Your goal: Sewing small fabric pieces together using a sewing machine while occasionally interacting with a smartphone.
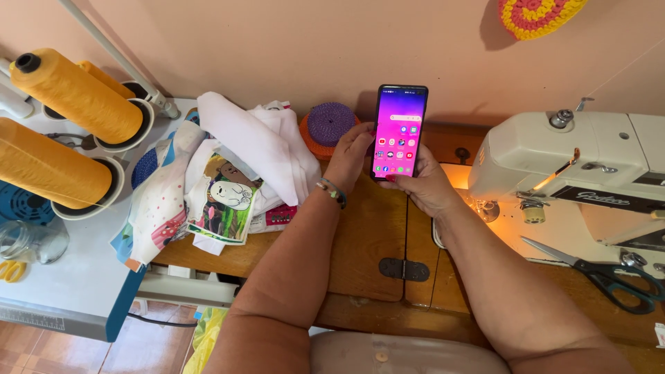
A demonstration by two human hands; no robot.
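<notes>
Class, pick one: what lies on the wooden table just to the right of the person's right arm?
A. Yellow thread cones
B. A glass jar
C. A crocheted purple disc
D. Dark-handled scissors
D: the scissors lie by the sewing machine, beside the right arm.

Bright, even daylight, warm tone overall. Small lamp under sewing machine point(575, 166) throws yellow glow on wood beneath. Phone point(400, 131) screen glows vivid, not blown out. Soft shadow under crochet piece on wall point(539, 15). Focus sharp throughout. Wide-angle bending at edges, thread cones point(69, 93) stretched.
</notes>
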